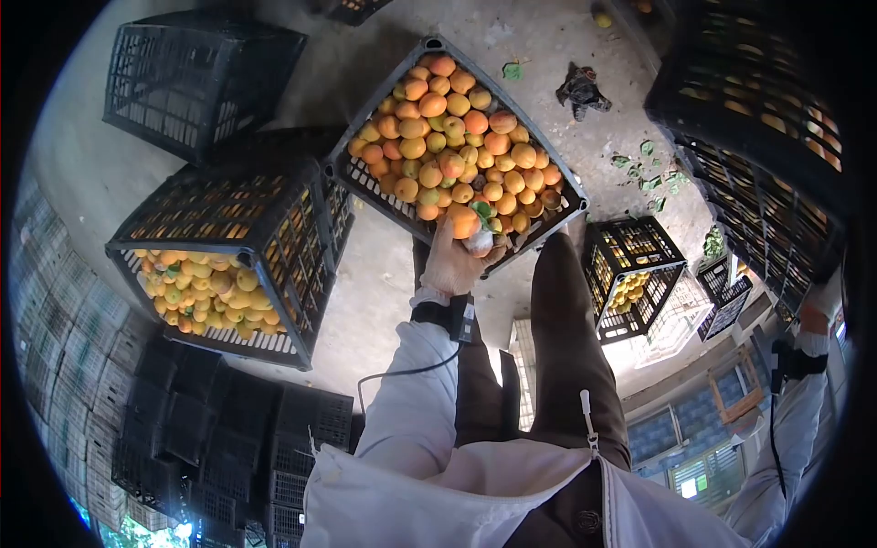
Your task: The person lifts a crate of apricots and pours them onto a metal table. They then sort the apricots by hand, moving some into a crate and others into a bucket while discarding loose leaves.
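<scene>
My left hand [457, 260] is at the near edge of a black plastic crate [539, 117] full of apricots [457, 137]. Its fingers are closed around an orange apricot [464, 221], with a green leaf [481, 210] and a pale, shiny round thing [478, 241] right beside it. Far out at the right edge of the view, my right hand [816, 321] is next to the tall stacked crates [763, 205]; its fingers are dim and partly hidden. Both wrists carry black straps with a cable.
On the left stands another apricot crate [297, 265], with a dark crate [196, 87] behind it. A smaller crate [639, 251] of yellow fruit is right of my legs. Fallen leaves [649, 169] and a dark scrap [583, 89] lie on the floor. Dark crates [219, 429] are stacked lower left.
</scene>
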A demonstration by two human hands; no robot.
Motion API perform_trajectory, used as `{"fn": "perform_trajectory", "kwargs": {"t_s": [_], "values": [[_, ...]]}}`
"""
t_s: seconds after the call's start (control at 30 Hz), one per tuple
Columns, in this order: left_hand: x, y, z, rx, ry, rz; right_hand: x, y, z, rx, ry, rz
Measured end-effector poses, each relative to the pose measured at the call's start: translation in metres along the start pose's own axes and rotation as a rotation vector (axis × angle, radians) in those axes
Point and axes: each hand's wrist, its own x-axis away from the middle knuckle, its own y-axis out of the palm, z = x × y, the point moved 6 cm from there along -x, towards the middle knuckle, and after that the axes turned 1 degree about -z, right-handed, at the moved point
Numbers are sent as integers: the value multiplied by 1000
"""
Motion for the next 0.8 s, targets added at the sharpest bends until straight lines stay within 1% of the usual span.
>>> {"fn": "perform_trajectory", "kwargs": {"t_s": [0.03, 0.07, 0.1, 0.17, 0.23, 0.3, 0.33, 0.37, 0.43, 0.47, 0.5, 0.53, 0.57, 0.6, 0.63, 0.7, 0.73, 0.77, 0.8], "values": [[7, 16, 2, -5, 1, -85, -5, -2, 6, -42, -11, 2], [13, 26, 4, -25, 50, -42, -9, -7, 12, -57, -57, 1], [17, 39, 6, -35, 47, -62, -9, -2, 2, 200, -190, -61], [28, 63, 9, -7, 21, -136, -5, 6, -19, 712, -505, -75], [41, 76, 10, -1, 18, -150, 0, 25, -14, 73, -204, 17], [56, 93, 12, 59, 10, -146, -8, 23, 3, 6, -106, 29], [63, 103, 13, 23, 5, -180, -11, 29, 0, 60, -163, -21], [69, 111, 13, 8, 4, -191, -9, 27, 3, 124, -115, 3], [93, 134, 17, -71, -10, -28, 13, 44, -24, 246, -113, 25], [102, 152, 19, -138, -18, -10, 10, 43, -21, 366, -223, 58], [107, 156, 22, -154, -7, -3, 7, 42, -19, 348, -215, 56], [112, 164, 21, -179, -56, -104, 9, 46, -22, 603, -318, 27], [119, 172, 18, -203, -106, -202, 11, 49, -21, 723, -365, 6], [126, 183, 19, -341, -48, -192, 15, 54, -23, 841, -416, -10], [133, 193, 21, -480, 8, -175, 19, 56, -25, 894, -429, -1], [142, 213, 16, -283, -30, -172, 23, 62, -34, 1001, -458, 33], [146, 218, 11, -310, -26, -110, 22, 64, -33, 918, -265, 6], [152, 224, 4, -326, -20, -123, 35, 68, -53, 952, -220, -53], [159, 230, 5, -815, 210, -100, 48, 74, -71, 1114, -225, -25]]}}
